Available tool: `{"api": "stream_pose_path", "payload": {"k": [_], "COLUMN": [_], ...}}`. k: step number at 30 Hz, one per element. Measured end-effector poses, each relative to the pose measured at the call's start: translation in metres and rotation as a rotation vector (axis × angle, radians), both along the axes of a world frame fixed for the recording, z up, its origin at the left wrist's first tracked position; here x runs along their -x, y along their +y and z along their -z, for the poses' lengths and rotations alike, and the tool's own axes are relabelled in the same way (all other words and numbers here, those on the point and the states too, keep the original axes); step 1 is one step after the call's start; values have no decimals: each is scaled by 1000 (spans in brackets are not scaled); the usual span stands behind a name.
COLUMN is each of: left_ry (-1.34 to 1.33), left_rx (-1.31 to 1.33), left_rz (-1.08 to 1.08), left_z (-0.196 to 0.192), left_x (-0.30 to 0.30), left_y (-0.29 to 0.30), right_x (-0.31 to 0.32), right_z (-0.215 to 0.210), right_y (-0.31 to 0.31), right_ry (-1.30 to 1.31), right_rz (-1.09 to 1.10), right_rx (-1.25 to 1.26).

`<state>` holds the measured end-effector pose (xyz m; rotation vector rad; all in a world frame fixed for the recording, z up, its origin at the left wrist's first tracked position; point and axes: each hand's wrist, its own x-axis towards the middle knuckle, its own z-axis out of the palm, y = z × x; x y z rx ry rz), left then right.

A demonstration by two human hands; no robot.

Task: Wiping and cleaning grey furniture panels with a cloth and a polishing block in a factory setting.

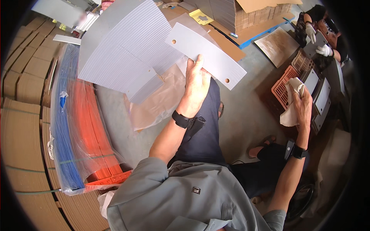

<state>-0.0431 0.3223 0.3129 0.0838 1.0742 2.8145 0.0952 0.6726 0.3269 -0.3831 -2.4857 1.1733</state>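
Note:
My left hand (197, 85) is closed on a light grey flat panel (208, 54), thumb on its upper face. The panel is a slightly curved strip with a round hole near each end. Beyond and left of it is a large stack of similar grey panels (123, 50), their edges showing as fine lines. My right hand (303, 106) grips a crumpled off-white cloth (290, 115), held well apart from the panel. Close by the cloth is an orange plastic crate (283, 86), with several grey-white panels (322, 96) standing to its right.
Tied stacks of brown cardboard (27, 134) line the left side. Beside them lie blue strips (65, 127) and orange strips (92, 127) under clear plastic. A co-worker's white-gloved hands (324, 50) hold a grey panel at the upper right. Cardboard sits on a blue pallet (250, 40).

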Motion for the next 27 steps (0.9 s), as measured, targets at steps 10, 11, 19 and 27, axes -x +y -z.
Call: {"api": "stream_pose_path", "payload": {"k": [10,11,19,27], "left_ry": [150,-16,-145,132], "left_rx": [875,895,1035,1581], "left_rz": [-223,-99,470,276], "left_z": [-1,-12,76,43], "left_x": [34,20,-48,-15], "left_y": [-135,-140,-162,-198], "right_x": [10,9,25,34], "right_z": [21,21,31,37], "right_y": [2,1,-21,-32], "right_ry": [-60,-59,-175,-223], "right_rz": [-110,-116,-244,-260], "right_rx": [-184,-191,-156,-177]}}
